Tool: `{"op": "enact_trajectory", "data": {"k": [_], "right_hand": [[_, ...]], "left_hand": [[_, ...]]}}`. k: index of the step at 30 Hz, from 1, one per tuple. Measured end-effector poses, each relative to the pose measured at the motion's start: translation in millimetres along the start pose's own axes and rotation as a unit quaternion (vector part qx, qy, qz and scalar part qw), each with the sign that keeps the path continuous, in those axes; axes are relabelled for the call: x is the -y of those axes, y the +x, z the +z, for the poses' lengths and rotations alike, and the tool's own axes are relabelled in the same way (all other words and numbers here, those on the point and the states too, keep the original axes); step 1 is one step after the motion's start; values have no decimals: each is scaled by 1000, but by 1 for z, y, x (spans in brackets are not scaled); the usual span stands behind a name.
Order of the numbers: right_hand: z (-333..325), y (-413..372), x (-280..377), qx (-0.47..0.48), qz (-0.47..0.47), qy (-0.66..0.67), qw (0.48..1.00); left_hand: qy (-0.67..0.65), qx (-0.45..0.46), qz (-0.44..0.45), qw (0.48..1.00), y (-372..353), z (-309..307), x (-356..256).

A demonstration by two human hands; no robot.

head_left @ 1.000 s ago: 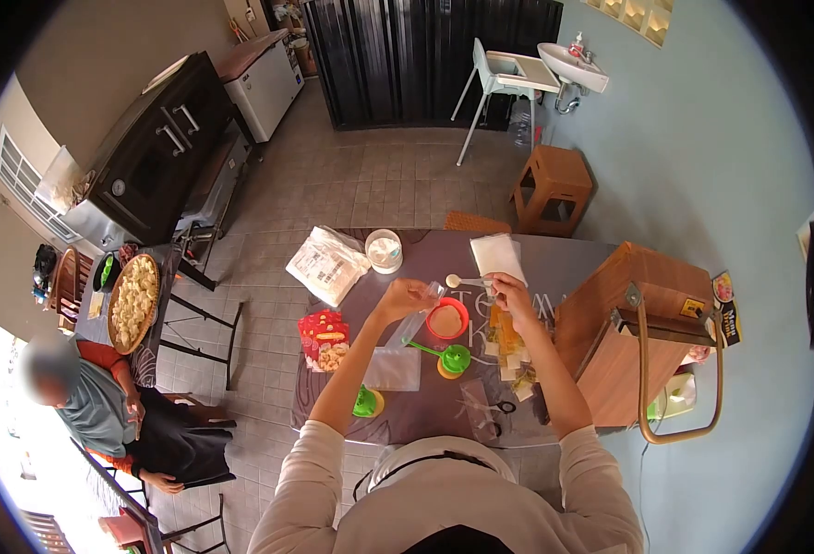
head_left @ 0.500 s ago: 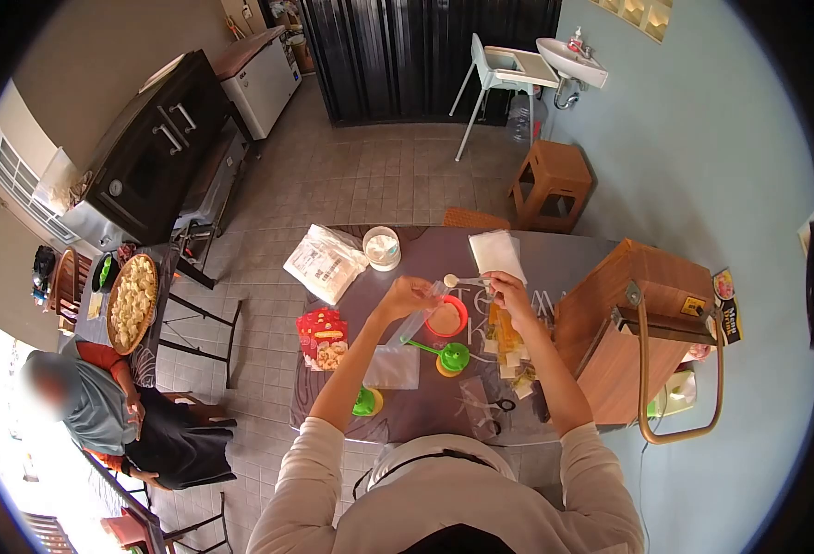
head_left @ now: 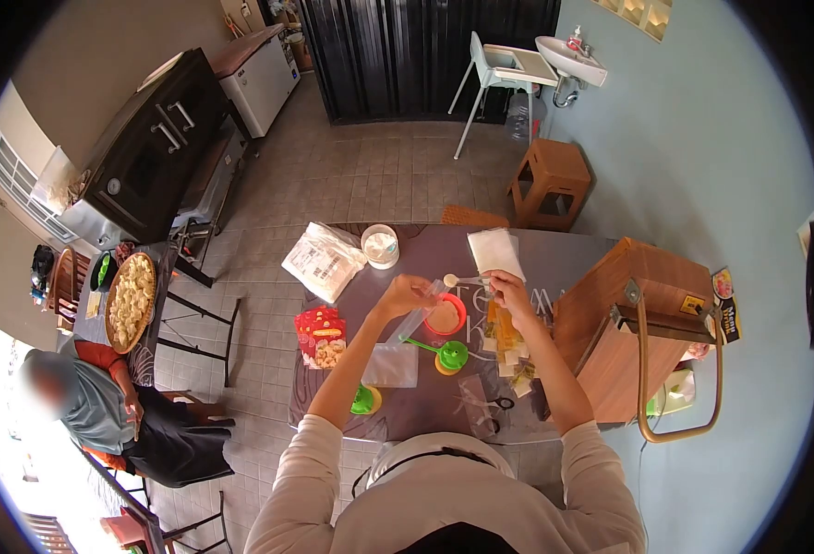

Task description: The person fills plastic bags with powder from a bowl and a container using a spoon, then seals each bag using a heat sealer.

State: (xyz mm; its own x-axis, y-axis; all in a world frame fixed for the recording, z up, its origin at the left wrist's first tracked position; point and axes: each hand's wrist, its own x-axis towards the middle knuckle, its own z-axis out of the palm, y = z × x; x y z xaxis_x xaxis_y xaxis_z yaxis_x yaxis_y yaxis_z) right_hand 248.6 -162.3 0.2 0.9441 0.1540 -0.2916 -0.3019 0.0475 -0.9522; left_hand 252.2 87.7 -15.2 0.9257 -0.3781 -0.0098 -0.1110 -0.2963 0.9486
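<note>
A narrow clear bag is pinched near its mouth by the L hand, fingertips together, w/ the tube slanting down L of the red bowl. A small spoon is gripped by its handle in the R hand, thumb vs. fingers; its pale scoop is held close to the bag mouth, prob. so that little has to be carried across. Whether they touch can't be told. Beige powder is seen in the bowl, set just under both hands, presumably for short reach & to catch spills.

The green-lidded bottle is placed nearer the body, w/ a 2nd green-topped bottle further L. Flat clear bags are laid between, prob. for easy pickup by the L hand. Yellowish packets & scissors are set to the R, off the bowl area. Red packs & a white tub are parked on the L side of the table
</note>
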Motion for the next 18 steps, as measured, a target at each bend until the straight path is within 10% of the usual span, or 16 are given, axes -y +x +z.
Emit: {"op": "enact_trajectory", "data": {"k": [18], "right_hand": [[-4, 6, -9, 7, -9, -23, 1000]], "left_hand": [[-24, 14, -15, 1000, 1, 1, 3]]}}
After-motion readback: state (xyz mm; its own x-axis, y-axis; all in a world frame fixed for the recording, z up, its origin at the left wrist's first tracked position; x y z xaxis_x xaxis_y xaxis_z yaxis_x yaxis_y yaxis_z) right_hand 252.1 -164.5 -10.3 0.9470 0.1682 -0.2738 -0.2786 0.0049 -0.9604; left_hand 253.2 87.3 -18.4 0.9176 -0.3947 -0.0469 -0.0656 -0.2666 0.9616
